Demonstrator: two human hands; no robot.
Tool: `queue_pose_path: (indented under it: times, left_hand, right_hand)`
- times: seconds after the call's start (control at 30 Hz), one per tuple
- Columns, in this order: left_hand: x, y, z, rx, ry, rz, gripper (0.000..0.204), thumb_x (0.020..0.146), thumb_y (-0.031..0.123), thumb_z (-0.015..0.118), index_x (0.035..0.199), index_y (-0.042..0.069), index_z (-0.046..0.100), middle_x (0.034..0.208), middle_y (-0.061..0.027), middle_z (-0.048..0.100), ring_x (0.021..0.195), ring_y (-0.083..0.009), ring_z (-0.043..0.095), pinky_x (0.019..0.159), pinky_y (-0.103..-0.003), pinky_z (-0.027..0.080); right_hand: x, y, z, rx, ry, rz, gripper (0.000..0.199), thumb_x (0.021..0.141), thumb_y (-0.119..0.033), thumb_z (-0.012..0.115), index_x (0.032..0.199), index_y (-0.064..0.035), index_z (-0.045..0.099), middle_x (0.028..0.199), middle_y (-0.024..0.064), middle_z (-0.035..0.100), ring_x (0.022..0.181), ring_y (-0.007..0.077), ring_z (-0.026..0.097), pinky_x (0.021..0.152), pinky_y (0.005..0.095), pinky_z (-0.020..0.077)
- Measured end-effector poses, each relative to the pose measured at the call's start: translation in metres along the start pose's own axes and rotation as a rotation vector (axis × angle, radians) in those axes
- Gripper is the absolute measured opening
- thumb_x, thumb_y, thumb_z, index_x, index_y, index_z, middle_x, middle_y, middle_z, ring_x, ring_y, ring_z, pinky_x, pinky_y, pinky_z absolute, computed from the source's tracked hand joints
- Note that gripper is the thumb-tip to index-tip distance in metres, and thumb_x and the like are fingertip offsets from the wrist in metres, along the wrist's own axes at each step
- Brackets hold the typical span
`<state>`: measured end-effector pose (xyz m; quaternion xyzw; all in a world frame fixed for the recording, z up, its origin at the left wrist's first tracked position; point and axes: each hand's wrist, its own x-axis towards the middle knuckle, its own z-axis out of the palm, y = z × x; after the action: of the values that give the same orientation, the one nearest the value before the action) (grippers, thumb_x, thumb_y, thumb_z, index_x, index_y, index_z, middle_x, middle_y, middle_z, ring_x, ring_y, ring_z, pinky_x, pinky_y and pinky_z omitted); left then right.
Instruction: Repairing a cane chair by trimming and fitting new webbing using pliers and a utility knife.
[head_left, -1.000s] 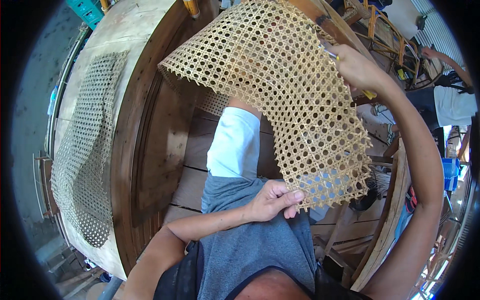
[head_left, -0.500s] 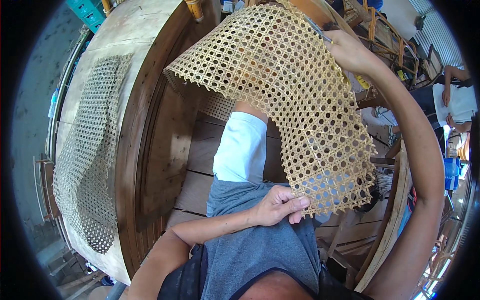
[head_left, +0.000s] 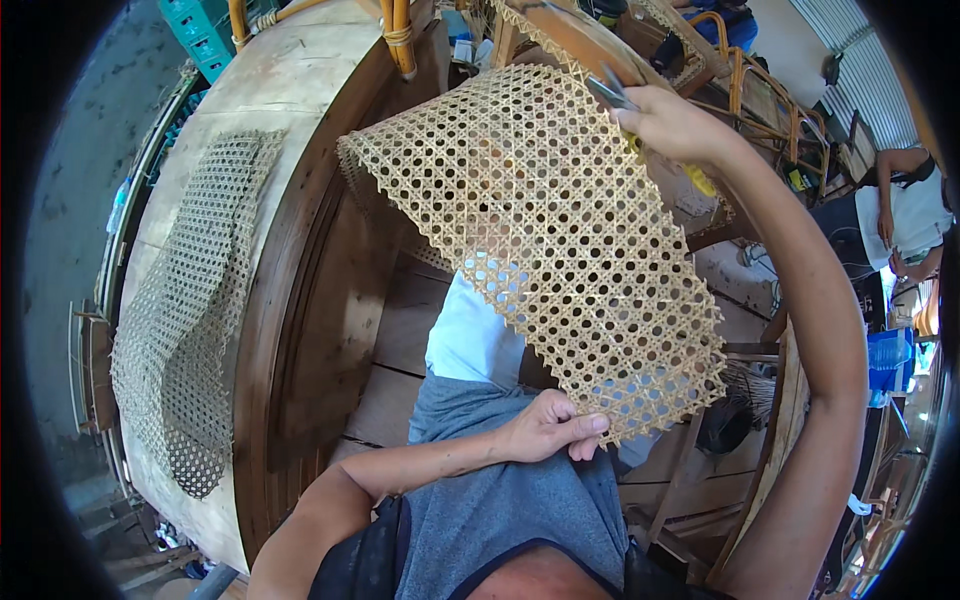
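Observation:
A sheet of woven cane webbing (head_left: 600, 230), tan with rows of round holes, hangs curved over my lap. Its near corner is pinched between thumb and fingers of my left hand (head_left: 555, 428). At the far right edge of the webbing, my right hand (head_left: 675, 122) is closed around a pair of scissors (head_left: 610, 92). Their grey metal blades look parted, close to the sheet's edge; the handles are mostly hidden by the hand.
On my left stands a wooden piece with a pale curved top (head_left: 290, 75), and another greyish strip of cane webbing (head_left: 195, 300) lies on it. Rattan furniture (head_left: 740, 60) stands far right. Another person (head_left: 900, 215) is at the right. A blue container (head_left: 890, 355) sits below them.
My right hand with the scissors has shifted left and slightly nearer along the edge. The webbing's far part has come down and flattened. My left hand keeps its pinch.

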<state>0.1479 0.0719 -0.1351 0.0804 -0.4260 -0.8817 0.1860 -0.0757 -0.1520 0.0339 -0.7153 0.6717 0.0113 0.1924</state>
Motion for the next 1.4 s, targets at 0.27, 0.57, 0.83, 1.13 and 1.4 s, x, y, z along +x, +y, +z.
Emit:
queue_pose_path:
  times: [0.27,0.57,0.83,1.13,1.4]
  left_hand:
    - [-0.004,-0.006,0.004,0.038,0.093,0.022,0.044,0.097,0.032,0.053,0.066,0.004,0.065,0.059,0.0003,0.061,0.053,-0.0052,0.053,0.051,-0.021,0.043]
    - [-0.005,-0.013,0.018,0.467,-0.158,0.049,0.038,0.096,0.029,0.054,0.071,0.003,0.066,0.061,-0.0044,0.062,0.054,-0.0164,0.059,0.055,-0.031,0.048]
    - [-0.002,-0.016,0.05,0.916,-0.213,0.324,0.037,0.092,0.026,0.053,0.067,-0.001,0.057,0.062,-0.0204,0.056,0.06,-0.0403,0.056,0.053,-0.045,0.044]
    - [0.014,-0.022,0.044,1.159,-0.366,0.136,0.035,0.089,0.035,0.055,0.105,0.004,0.062,0.084,-0.0204,0.064,0.08,-0.0386,0.062,0.069,-0.047,0.049]
    - [-0.083,0.04,-0.139,1.648,0.812,-0.278,0.094,0.061,0.041,0.081,0.138,0.009,0.038,0.125,-0.0169,0.053,0.113,-0.0332,0.054,0.093,-0.042,0.046]
  right_hand:
    - [0.029,-0.02,-0.006,-0.078,-0.054,0.004,0.024,0.091,-0.02,0.046,0.098,0.0021,0.052,0.072,0.0118,0.055,0.05,0.02,0.055,0.041,0.0339,0.0448]
    - [-0.047,-0.02,0.02,0.505,-0.188,0.181,0.02,0.09,-0.025,0.051,0.089,-0.0046,0.049,0.068,0.0045,0.052,0.05,0.0129,0.052,0.041,0.0288,0.0451]
    - [-0.114,0.096,0.117,0.33,0.048,0.084,0.041,0.091,-0.041,0.056,0.072,-0.0045,0.055,0.065,0.0047,0.055,0.061,0.0132,0.053,0.059,0.0294,0.0434]
    - [-0.119,0.075,0.177,1.286,0.039,0.07,0.022,0.076,-0.007,0.072,0.088,-0.0078,0.054,0.078,-0.0011,0.053,0.071,0.0099,0.052,0.065,0.0261,0.044]
    - [-0.171,-0.001,0.007,0.481,0.191,-0.131,0.016,0.073,0.0,0.063,0.081,-0.0073,0.05,0.07,-0.0005,0.051,0.064,0.0089,0.05,0.059,0.0265,0.0424]
